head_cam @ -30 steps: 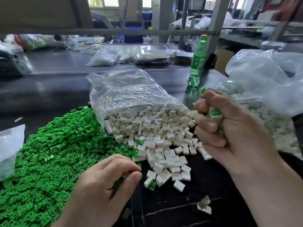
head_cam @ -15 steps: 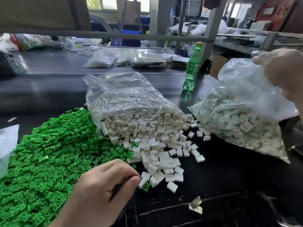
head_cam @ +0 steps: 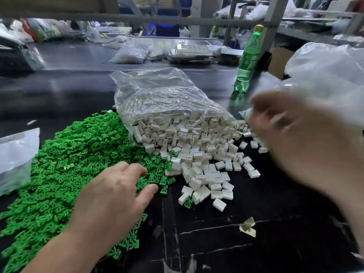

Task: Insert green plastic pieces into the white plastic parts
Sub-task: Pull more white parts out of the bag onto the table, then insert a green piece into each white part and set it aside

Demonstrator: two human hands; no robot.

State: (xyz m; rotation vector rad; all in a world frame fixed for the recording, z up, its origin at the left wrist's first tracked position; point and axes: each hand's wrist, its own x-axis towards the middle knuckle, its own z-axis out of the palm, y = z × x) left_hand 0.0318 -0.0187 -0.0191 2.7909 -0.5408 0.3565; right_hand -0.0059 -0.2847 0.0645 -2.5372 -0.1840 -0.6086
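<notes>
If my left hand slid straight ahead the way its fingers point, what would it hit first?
The green pieces at the fingertips of the left hand, then probably the spilled white parts beyond.

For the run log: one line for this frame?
left hand: fingers spread on small green plastic pieces | right hand: blurred, near white rectangular plastic parts, grip unclear | insertion: none
</notes>
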